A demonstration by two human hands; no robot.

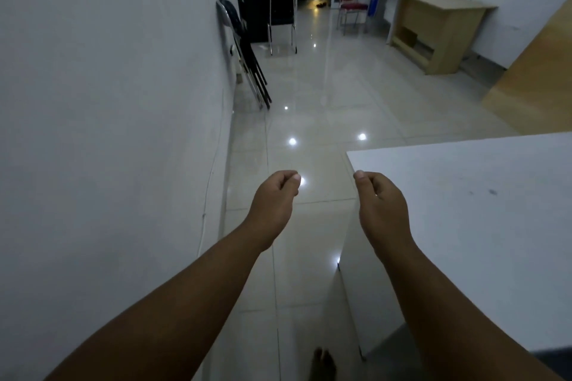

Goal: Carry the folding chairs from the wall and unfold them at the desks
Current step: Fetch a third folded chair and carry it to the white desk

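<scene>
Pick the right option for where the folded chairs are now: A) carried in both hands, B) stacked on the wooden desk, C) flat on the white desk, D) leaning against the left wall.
D: the folded chairs stand on the floor tilted against the wall, while the left hand and right hand hold nothing.

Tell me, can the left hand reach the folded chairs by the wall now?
Probably not. The folded chairs lean on the wall far ahead of the left hand, which holds nothing. Only tiled floor lies between, so walking forward should suffice.
</scene>
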